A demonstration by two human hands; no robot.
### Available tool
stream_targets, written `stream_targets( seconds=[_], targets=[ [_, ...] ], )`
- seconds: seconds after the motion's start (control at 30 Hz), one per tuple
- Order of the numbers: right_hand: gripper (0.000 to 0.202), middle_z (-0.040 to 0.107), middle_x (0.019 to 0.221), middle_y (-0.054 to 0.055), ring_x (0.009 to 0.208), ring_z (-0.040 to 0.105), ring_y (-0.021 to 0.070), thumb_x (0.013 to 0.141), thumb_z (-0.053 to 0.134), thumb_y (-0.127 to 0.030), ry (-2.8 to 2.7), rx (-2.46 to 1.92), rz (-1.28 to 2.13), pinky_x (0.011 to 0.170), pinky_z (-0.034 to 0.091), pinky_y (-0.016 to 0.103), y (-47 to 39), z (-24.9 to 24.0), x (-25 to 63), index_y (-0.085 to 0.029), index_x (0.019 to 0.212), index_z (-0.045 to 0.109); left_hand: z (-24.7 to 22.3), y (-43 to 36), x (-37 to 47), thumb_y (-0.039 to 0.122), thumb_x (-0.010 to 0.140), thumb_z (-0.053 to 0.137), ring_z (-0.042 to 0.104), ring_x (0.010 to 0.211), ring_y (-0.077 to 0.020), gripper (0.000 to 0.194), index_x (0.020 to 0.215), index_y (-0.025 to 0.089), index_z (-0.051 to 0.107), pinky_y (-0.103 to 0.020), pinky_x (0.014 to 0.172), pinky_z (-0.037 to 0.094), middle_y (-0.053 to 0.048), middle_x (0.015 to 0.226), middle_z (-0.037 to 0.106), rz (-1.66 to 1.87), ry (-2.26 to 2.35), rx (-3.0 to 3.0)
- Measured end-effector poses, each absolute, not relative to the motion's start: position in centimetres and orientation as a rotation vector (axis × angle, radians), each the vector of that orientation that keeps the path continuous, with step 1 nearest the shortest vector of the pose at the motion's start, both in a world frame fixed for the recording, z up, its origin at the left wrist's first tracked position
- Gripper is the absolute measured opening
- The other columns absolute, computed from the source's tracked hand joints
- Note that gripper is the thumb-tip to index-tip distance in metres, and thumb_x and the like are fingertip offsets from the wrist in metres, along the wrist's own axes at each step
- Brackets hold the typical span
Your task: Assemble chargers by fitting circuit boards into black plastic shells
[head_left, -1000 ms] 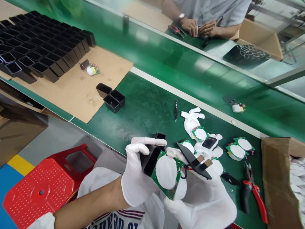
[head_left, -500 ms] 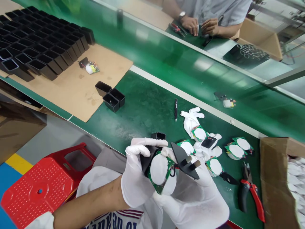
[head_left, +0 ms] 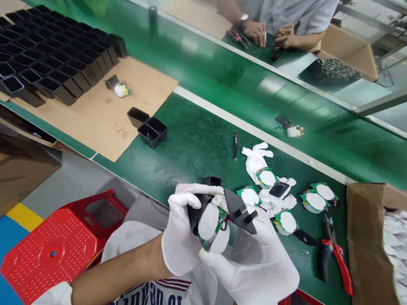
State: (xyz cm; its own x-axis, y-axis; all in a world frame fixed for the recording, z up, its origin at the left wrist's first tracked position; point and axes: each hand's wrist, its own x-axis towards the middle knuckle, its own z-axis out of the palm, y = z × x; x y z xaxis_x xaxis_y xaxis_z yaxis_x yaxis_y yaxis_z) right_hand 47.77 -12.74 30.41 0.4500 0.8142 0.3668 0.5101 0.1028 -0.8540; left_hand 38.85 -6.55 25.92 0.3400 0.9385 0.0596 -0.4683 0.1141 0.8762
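My left hand (head_left: 182, 231), in a white glove, is wrapped round a black case (head_left: 195, 214). My right hand (head_left: 254, 258), also gloved, grips a green circuit board (head_left: 220, 224) with white round pads, its lower part at the mouth of the case. A black plate with metal prongs (head_left: 241, 212) is joined to the board by a short black wire and rests against my right fingers. Just behind my hands stands another black case (head_left: 211, 181). More padded boards (head_left: 249, 196) and a spare white glove (head_left: 257, 160) lie to the right.
Rows of black cases (head_left: 57, 55) stand on cardboard (head_left: 104, 123) at the left. Tweezers (head_left: 235, 146), red-handled pliers (head_left: 333, 254) and a carton (head_left: 364, 241) are at centre and right. Across the green belt (head_left: 216, 76) are a person's hands (head_left: 255, 31). A red stool (head_left: 54, 241) is lower left.
My right hand has shifted a little left with the board and pronged plate, bringing the board closer into the case. On the belt, a board assembly has moved left.
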Motion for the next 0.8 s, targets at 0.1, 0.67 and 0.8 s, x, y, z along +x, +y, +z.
stream_targets(
  seconds=[0.1, 0.67, 0.8],
  targets=[
    [0.048, 0.076, 0.124, 0.003, 0.115, 0.076, 0.0298, 0.087, 0.092, -0.029, -1.214, -1.540, 0.347, 0.100, 0.063, 0.048, -12.7, 30.6, 47.8, -0.031, 0.129, 0.069, 25.5, -6.5, 39.2, 0.046, 0.102, 0.074, 0.078, 0.108, -0.0233, 0.024, 0.100, 0.028, 0.057, -0.039, 0.093, 0.058, 0.001, 0.118, 0.081, 1.116, 0.645, 0.900],
    [0.046, 0.077, 0.119, 0.007, 0.108, 0.075, 0.0280, 0.085, 0.094, -0.036, -1.204, -1.725, 0.305, 0.096, 0.065, 0.044, -13.6, 30.0, 48.0, -0.026, 0.124, 0.071, 25.7, -6.1, 38.7, 0.040, 0.108, 0.066, 0.075, 0.108, -0.0184, 0.013, 0.111, 0.032, 0.056, -0.037, 0.095, 0.059, 0.003, 0.127, 0.075, 1.106, 0.583, 1.057],
    [0.045, 0.077, 0.122, 0.005, 0.109, 0.076, 0.0263, 0.088, 0.090, -0.034, -1.218, -1.731, 0.273, 0.096, 0.064, 0.042, -13.3, 30.0, 47.9, -0.028, 0.128, 0.070, 24.9, -6.4, 38.5, 0.040, 0.107, 0.069, 0.068, 0.116, -0.0207, 0.020, 0.114, 0.032, 0.052, -0.041, 0.100, 0.054, 0.000, 0.130, 0.071, 1.127, 0.636, 1.201]
  ],
)
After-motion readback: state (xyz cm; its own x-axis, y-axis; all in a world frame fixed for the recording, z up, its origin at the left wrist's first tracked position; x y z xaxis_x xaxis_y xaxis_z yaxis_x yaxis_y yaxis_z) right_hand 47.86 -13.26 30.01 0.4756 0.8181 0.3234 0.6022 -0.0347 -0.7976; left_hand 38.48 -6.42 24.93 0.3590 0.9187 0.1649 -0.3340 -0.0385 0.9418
